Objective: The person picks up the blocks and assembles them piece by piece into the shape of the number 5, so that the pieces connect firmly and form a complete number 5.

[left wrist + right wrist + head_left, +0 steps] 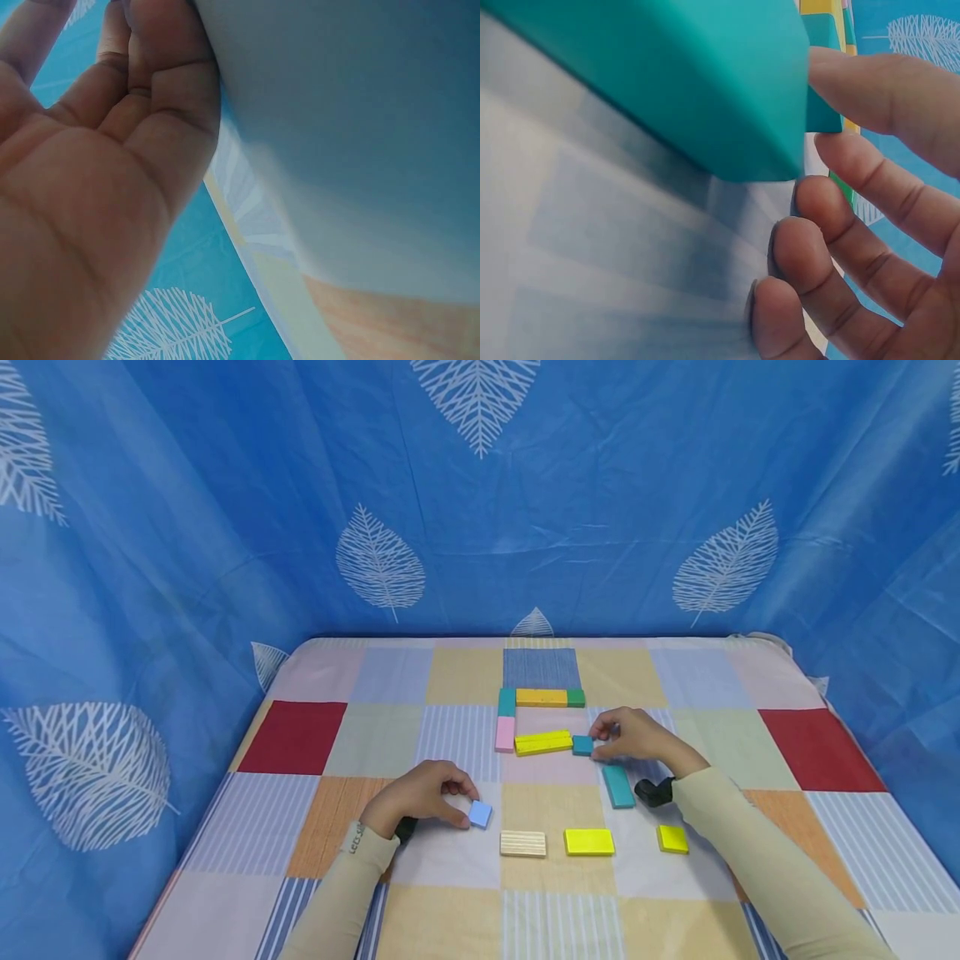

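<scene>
In the head view my right hand (633, 737) is at a small teal square block (582, 746), pinching its right end between thumb and index finger. The right wrist view shows the thumb (885, 86) on that block (823, 101) and the other fingers spread below. The teal block's left side meets a pair of yellow bars (543, 742). Lower left, my left hand (423, 793) holds a light blue square block (480, 814) between thumb and fingertip. The left wrist view shows the palm and bent fingers (176, 97), with that block hidden.
Orange (542, 697), green (575, 698), teal (507, 702) and pink (505, 734) blocks line up behind. A teal bar (618, 787) lies under the right wrist. Nearer are a striped wooden block (522, 844), a yellow bar (588, 842) and a yellow square (672, 839).
</scene>
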`<action>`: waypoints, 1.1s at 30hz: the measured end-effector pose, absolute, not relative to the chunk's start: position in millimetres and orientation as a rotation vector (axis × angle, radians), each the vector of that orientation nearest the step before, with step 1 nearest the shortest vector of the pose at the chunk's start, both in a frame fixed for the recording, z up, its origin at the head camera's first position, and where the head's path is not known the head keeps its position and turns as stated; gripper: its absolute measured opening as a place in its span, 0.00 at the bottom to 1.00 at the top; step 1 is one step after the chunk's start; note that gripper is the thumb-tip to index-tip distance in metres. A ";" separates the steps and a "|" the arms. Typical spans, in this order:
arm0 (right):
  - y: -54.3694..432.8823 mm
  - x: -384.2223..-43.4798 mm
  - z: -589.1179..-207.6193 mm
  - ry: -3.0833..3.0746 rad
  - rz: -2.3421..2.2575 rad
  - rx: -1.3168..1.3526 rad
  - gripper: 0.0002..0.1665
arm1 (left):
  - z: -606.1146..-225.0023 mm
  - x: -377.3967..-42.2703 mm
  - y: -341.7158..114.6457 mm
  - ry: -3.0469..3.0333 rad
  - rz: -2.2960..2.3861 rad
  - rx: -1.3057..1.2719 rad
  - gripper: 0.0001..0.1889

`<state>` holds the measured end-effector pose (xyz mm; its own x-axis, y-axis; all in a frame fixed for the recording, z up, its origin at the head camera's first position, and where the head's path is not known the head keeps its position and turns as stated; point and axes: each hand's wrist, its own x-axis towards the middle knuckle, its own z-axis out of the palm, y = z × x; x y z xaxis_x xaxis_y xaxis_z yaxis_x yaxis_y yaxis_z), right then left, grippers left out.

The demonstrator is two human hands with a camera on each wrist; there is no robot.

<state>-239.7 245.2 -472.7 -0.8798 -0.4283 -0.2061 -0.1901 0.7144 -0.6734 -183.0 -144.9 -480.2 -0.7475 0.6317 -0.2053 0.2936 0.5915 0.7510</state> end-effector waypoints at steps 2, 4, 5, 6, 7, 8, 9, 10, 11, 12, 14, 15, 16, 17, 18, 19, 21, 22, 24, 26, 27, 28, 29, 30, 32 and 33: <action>244.7 -239.8 -472.7 2.573 -0.951 -0.465 0.13 | -479.9 -183.0 -145.3 2.364 1.001 0.739 0.14; 244.5 -240.0 -473.1 2.573 -0.948 -0.454 0.13 | -479.4 -183.0 -145.7 2.363 1.001 0.745 0.14; 244.5 -240.1 -473.3 2.573 -0.948 -0.451 0.13 | -479.1 -182.9 -145.7 2.361 1.002 0.750 0.14; 244.7 -240.0 -473.4 2.573 -0.949 -0.451 0.13 | -479.0 -182.8 -145.8 2.361 1.003 0.753 0.13; 244.9 -239.9 -473.5 2.575 -0.951 -0.453 0.13 | -478.7 -182.8 -145.8 2.360 1.004 0.757 0.13; 245.1 -239.9 -473.7 2.577 -0.953 -0.455 0.14 | -478.5 -182.7 -145.8 2.360 1.005 0.760 0.13; 245.4 -239.4 -473.4 2.578 -0.956 -0.461 0.14 | -478.4 -182.6 -145.7 2.359 1.006 0.761 0.14; 245.7 -238.8 -473.0 2.578 -0.962 -0.466 0.15 | -478.3 -182.6 -145.6 2.359 1.007 0.761 0.14; 246.0 -238.0 -472.6 2.577 -0.969 -0.471 0.16 | -478.2 -182.6 -145.5 2.358 1.008 0.759 0.14; 246.4 -237.3 -472.4 2.578 -0.977 -0.474 0.16 | -478.2 -182.6 -145.4 2.358 1.009 0.756 0.14; 247.8 -235.1 -471.5 2.577 -0.992 -0.483 0.18 | -478.0 -182.6 -145.1 2.358 1.009 0.750 0.14; 248.7 -233.6 -470.7 2.577 -1.000 -0.489 0.19 | -478.0 -182.6 -144.9 2.358 1.008 0.746 0.14; 249.6 -232.1 -470.2 2.577 -1.011 -0.493 0.19 | -477.9 -182.6 -144.8 2.358 1.007 0.743 0.14; 250.6 -230.6 -469.8 2.580 -1.022 -0.496 0.19 | -478.0 -182.7 -144.7 2.359 1.005 0.741 0.14; 251.6 -228.9 -469.3 2.583 -1.036 -0.500 0.19 | -477.9 -182.7 -144.6 2.360 1.004 0.738 0.14; 252.7 -226.9 -468.5 2.587 -1.049 -0.503 0.19 | -477.8 -182.6 -144.6 2.360 1.002 0.736 0.14; 254.9 -222.3 -466.7 2.594 -1.078 -0.511 0.18 | -477.5 -182.4 -144.5 2.359 1.002 0.734 0.14; 256.0 -219.9 -465.6 2.598 -1.094 -0.517 0.17 | -477.4 -182.4 -144.4 2.359 1.001 0.732 0.13; 257.9 -215.2 -464.1 2.611 -1.120 -0.527 0.16 | -477.0 -182.2 -144.2 2.358 1.003 0.733 0.13; 259.4 -210.4 -462.8 2.620 -1.155 -0.540 0.15 | -477.1 -182.3 -144.0 2.358 1.003 0.735 0.13; 259.9 -208.2 -462.4 2.623 -1.176 -0.541 0.15 | -477.2 -182.2 -143.9 2.359 1.002 0.736 0.13; 260.2 -206.2 -462.2 2.626 -1.197 -0.535 0.15 | -477.3 -182.2 -143.9 2.360 1.002 0.735 0.13; 260.4 -204.1 -462.2 2.627 -1.220 -0.524 0.15 | -477.5 -182.1 -143.9 2.362 1.001 0.735 0.13; 260.7 -201.9 -462.1 2.625 -1.244 -0.512 0.15 | -477.7 -182.0 -143.8 2.363 0.999 0.733 0.13; 261.5 -197.2 -462.1 2.624 -1.282 -0.474 0.16 | -477.8 -181.7 -143.4 2.366 0.996 0.728 0.13; 262.2 -194.6 -462.4 2.622 -1.299 -0.450 0.16 | -477.9 -181.6 -143.1 2.367 0.996 0.725 0.13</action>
